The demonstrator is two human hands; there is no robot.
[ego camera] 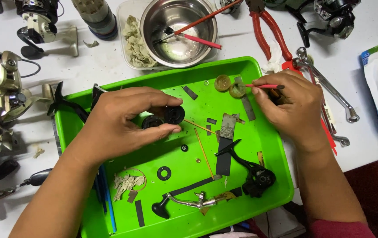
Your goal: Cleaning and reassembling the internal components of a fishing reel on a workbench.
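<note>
A: While the black round part point(173, 114) sits pinched in the left hand point(122, 121) over the green tray point(246, 66), where's the brush?

B: Off to its right. Right hand point(292, 105) is closed on the red brush point(264, 86), lying level, tip pointing left toward the part.

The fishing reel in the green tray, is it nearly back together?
No. The black reel body, handle and washer lie loose in the green tray. The left hand holds a black round part; the right hand holds a red brush.
</note>
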